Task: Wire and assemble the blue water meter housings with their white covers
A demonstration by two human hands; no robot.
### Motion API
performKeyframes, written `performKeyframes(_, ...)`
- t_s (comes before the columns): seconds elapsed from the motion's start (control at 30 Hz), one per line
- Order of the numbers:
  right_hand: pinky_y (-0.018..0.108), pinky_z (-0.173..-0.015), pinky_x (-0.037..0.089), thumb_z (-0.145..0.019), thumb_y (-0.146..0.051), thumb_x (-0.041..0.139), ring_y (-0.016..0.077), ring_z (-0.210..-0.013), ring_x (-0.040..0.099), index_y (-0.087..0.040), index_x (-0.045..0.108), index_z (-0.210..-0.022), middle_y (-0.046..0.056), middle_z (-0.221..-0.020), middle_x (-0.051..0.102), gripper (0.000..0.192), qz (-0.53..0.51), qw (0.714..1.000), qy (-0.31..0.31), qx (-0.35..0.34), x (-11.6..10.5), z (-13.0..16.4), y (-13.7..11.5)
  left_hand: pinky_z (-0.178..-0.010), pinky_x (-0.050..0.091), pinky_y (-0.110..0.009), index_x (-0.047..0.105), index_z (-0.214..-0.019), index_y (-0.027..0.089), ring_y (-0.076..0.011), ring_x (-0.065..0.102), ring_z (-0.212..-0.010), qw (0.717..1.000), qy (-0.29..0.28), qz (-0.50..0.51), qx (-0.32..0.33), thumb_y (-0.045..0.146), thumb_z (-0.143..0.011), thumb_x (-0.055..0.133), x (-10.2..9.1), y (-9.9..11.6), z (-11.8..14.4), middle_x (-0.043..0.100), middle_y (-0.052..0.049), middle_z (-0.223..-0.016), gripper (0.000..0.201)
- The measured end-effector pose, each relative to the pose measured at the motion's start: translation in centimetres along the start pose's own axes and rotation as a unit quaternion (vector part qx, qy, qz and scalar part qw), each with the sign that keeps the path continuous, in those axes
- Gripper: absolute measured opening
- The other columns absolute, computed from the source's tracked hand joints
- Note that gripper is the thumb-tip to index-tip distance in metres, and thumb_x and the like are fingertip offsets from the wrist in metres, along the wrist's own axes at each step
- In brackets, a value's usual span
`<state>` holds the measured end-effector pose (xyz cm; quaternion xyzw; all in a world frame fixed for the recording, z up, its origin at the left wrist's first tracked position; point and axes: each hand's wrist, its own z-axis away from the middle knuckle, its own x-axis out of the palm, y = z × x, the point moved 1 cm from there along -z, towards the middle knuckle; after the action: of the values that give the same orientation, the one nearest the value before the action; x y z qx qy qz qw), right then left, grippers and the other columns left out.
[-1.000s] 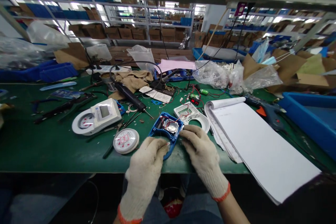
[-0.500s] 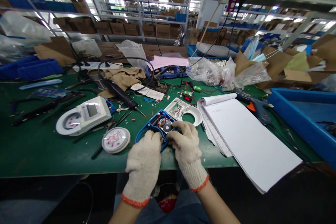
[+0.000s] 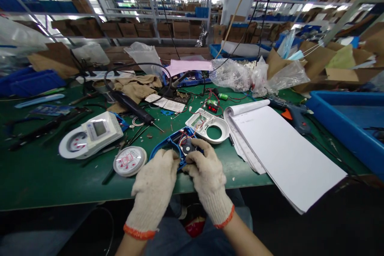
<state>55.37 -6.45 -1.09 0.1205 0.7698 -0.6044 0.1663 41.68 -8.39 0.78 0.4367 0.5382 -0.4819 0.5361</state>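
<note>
Blue housing [image 3: 172, 144], opened to show red wires, lies at the near edge of the green workbench [image 3: 45, 168], gripped from both sides by gloved left hand [image 3: 154, 186] and right hand [image 3: 207, 174]; white paper stack [image 3: 279, 152] lies right.

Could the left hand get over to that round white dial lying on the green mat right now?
Probably yes. The round white dial lies just beside the left hand, with bare green mat between them. But that hand is gripping the blue casing and would have to let go first.
</note>
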Motion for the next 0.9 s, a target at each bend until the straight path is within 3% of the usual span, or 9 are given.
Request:
performKeyframes(0.07,0.033,-0.08,0.06,-0.075,-0.012,0.057,0.022,-0.104,0.065,-0.027,0.067,-0.095,0.006,-0.12,0.065,0.027,0.015,1.0,0.021,-0.008,0.0,0.1,0.4,-0.062,0.037,-0.032,0.066,-0.106,0.023,-0.022,0.065,-0.079,0.995,-0.031,0.098,0.015,0.03,-0.1,0.031,-0.4,-0.3,-0.4,0.068,-0.006,-0.102,0.037)
performKeyframes(0.17,0.033,-0.084,0.059,-0.074,-0.009,0.057,0.0206,-0.102,0.065,-0.025,0.066,-0.092,0.006,-0.127,0.063,0.025,0.029,0.999,0.037,-0.016,0.1,0.2,0.9,-0.078,0.043,-0.031,0.069,-0.098,0.022,-0.0212,0.064,-0.092,0.964,-0.098,0.246,0.021,0.032,-0.097,0.039,-1.3,-0.6,-1.1,0.071,-0.005,-0.102,0.032)
performKeyframes(0.3,0.03,-0.083,0.058,-0.074,-0.008,0.058,0.0191,-0.098,0.066,-0.024,0.065,-0.09,0.006,-0.129,0.063,0.024,0.022,0.999,0.036,-0.005,0.3,0.2,1.1,-0.085,0.045,-0.034,0.071,-0.098,0.024,-0.0231,0.065,-0.093,0.945,-0.138,0.295,-0.017,0.042,-0.095,0.038,-1.6,-1.2,-1.6,0.073,-0.004,-0.101,0.037)
performKeyframes(0.4,0.029,-0.081,0.058,-0.075,-0.009,0.057,0.0192,-0.098,0.066,-0.025,0.065,-0.094,0.006,-0.129,0.063,0.026,0.008,0.999,0.03,0.008,0.2,0.2,1.1,-0.09,0.045,-0.034,0.071,-0.103,0.025,-0.0236,0.065,-0.1,0.931,-0.148,0.335,0.006,0.04,-0.092,0.042,-1.4,-1.7,-1.9,0.073,-0.004,-0.108,0.034)
performKeyframes(0.47,0.029,-0.081,0.059,-0.074,-0.009,0.058,0.0195,-0.097,0.065,-0.025,0.065,-0.096,0.006,-0.129,0.063,0.029,0.002,0.999,0.03,0.012,0.2,0.2,1.3,-0.084,0.046,-0.03,0.07,-0.102,0.024,-0.0218,0.064,-0.097,0.913,-0.172,0.367,0.034,0.036,-0.089,0.046,-1.3,-2.0,-2.3,0.073,-0.004,-0.107,0.03)
performKeyframes(0.53,0.03,-0.079,0.059,-0.073,-0.009,0.058,0.0192,-0.094,0.065,-0.026,0.065,-0.098,0.005,-0.128,0.063,0.031,-0.004,0.999,0.03,0.016,0.3,0.2,1.7,-0.068,0.044,-0.027,0.069,-0.092,0.021,-0.0186,0.061,-0.078,0.891,-0.228,0.392,0.035,0.037,-0.085,0.051,-1.5,-2.1,-3.0,0.071,-0.003,-0.088,0.025)
performKeyframes(0.6,0.029,-0.076,0.059,-0.072,-0.008,0.057,0.0186,-0.092,0.065,-0.026,0.066,-0.098,0.005,-0.127,0.063,0.033,-0.01,0.999,0.03,0.015,0.5,0.3,2.1,-0.056,0.036,-0.026,0.064,-0.078,0.019,-0.0143,0.05,-0.059,0.858,-0.296,0.42,0.018,0.041,-0.079,0.056,-1.9,-2.1,-3.7,0.06,0.001,-0.067,0.023)
performKeyframes(0.67,0.028,-0.075,0.059,-0.071,-0.006,0.058,0.0184,-0.092,0.065,-0.026,0.066,-0.097,0.005,-0.128,0.063,0.033,-0.013,0.999,0.029,0.009,0.7,0.3,2.5,-0.052,0.032,-0.024,0.059,-0.071,0.018,-0.0116,0.043,-0.053,0.831,-0.341,0.441,0.003,0.042,-0.074,0.061,-2.5,-1.8,-4.3,0.05,0.004,-0.059,0.024)
performKeyframes(0.9,0.03,-0.079,0.059,-0.068,-0.004,0.058,0.0218,-0.104,0.065,-0.026,0.066,-0.093,0.005,-0.13,0.063,0.034,-0.011,0.999,0.03,0.009,0.7,0.2,3.1,-0.047,0.026,-0.022,0.062,-0.074,0.017,-0.0099,0.041,-0.048,0.83,-0.368,0.417,-0.04,0.051,-0.068,0.067,-2.9,-0.9,-4.9,0.051,0.005,-0.056,0.035)
